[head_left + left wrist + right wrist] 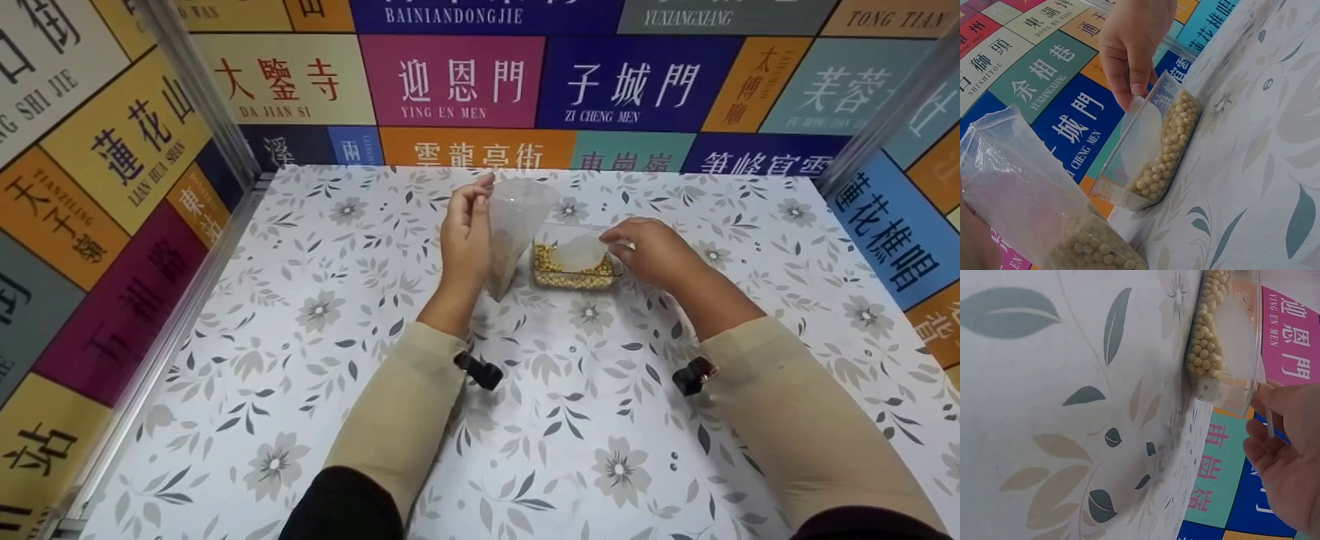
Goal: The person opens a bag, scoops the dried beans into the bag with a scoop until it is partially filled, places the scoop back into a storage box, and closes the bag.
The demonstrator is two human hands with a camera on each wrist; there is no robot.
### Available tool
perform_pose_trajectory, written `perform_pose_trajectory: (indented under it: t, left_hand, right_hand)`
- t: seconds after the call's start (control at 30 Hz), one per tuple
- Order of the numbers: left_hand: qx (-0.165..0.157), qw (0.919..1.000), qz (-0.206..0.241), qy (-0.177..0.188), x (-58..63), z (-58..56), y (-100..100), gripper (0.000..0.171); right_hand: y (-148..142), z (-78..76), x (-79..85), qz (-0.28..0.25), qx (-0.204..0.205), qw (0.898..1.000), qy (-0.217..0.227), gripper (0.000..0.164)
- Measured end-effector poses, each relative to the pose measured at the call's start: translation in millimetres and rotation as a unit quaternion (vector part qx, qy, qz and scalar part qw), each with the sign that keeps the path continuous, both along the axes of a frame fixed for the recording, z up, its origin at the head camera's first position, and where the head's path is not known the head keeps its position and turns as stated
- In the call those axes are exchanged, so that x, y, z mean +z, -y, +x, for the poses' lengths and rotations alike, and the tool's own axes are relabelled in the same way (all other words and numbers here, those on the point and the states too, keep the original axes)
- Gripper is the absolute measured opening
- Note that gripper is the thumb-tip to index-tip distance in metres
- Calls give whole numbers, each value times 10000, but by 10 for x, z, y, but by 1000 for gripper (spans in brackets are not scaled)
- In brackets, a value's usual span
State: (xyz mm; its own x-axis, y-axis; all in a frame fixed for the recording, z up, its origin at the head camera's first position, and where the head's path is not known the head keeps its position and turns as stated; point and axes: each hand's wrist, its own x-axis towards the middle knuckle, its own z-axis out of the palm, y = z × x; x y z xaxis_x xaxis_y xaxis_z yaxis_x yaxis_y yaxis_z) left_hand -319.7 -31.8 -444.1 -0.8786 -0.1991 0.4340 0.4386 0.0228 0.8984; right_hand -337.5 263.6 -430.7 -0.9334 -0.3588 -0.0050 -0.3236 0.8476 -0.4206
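Note:
My left hand (465, 236) holds a clear zip bag (517, 217) upright, its lower corner close to the table. Yellowish soybeans (1095, 247) fill the bottom of that bag. To its right stands a clear rectangular container (576, 282) with more soybeans (1203, 346) in it. Between thumb and fingers, my right hand (652, 251) pinches the thin handle of a whitish, translucent scoop (581, 253). The scoop's broad part lies inside the container, over the beans. How many beans it carries, I cannot tell.
A white cloth with grey flowers and leaves covers the table (525, 420). Panels with colourful printed signs (450, 82) rise along the back and both sides. A black wrist camera (478, 370) sits at the left sleeve, another (694, 375) at the right.

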Motion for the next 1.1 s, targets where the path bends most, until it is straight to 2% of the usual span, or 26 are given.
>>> perform_pose_trajectory:
  t: [0.13,0.27,0.5,0.67,0.93,1.1]
  left_hand:
    - [-11,10000,7,-38,9,9,-3,16]
    - [-40,10000,-18,-88,-2,3,-1,17]
    - [-82,9999,23,-117,-16,-8,0,17]
    - [-45,9999,73,-127,-20,-16,-2,17]
    - [-36,9998,113,-154,-13,-18,-14,16]
    - [-26,9999,40,-141,-9,-4,-5,16]
  right_hand:
    - [7,17,2,-46,-150,9981,599,33]
    - [29,31,-8,-113,-271,9962,823,35]
    - [45,29,-53,-240,-239,9951,931,36]
    - [39,48,-81,-508,-376,9934,960,35]
    - [-23,92,-138,-1119,-527,9889,825,36]
    - [-89,129,-139,-1266,-668,9876,649,35]
